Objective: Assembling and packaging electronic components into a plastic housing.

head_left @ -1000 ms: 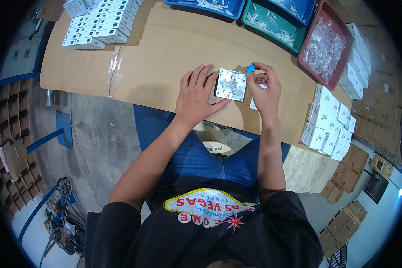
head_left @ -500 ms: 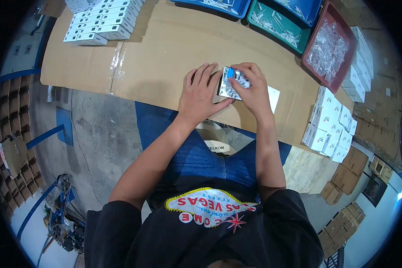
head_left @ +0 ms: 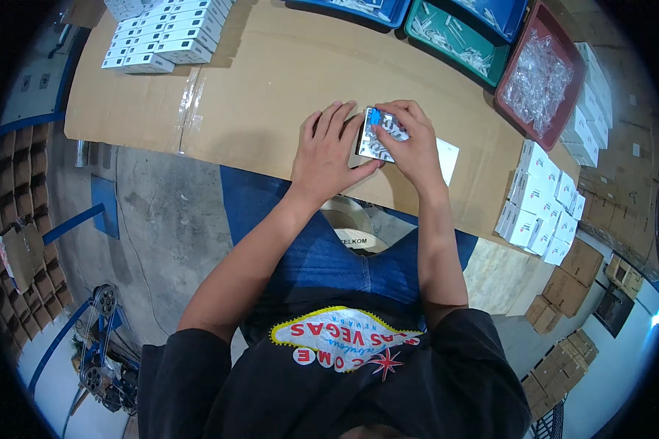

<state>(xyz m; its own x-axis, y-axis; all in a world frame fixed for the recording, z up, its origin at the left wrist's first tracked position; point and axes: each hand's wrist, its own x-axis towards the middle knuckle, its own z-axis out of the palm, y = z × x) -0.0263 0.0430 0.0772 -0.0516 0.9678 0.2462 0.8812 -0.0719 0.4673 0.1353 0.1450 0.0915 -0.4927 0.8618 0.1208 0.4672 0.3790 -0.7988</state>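
A small flat rectangular block (head_left: 373,148) with a silver, black and white patterned top lies on the cardboard-covered table near its front edge. My left hand (head_left: 325,152) rests along the block's left side, fingers stretched and spread, its thumb by the near edge. Over the block's right part is my right hand (head_left: 411,146), thumb and fingers closed on a small blue piece (head_left: 374,117) at the block's far left corner. My fingers hide part of the blue piece, so its kind cannot be made out. A white card or sheet (head_left: 447,159) sticks out from under my right wrist.
White boxes are stacked at the far left (head_left: 170,36) and at the right (head_left: 538,201). Along the far right stand a green tray (head_left: 437,53) and blue trays (head_left: 397,20) of small white parts, and a red tray (head_left: 507,110) of clear plastic bags.
The blue piece and my right fingertips have shifted very slightly toward the far left. My left hand stays against the block almost unmoved.
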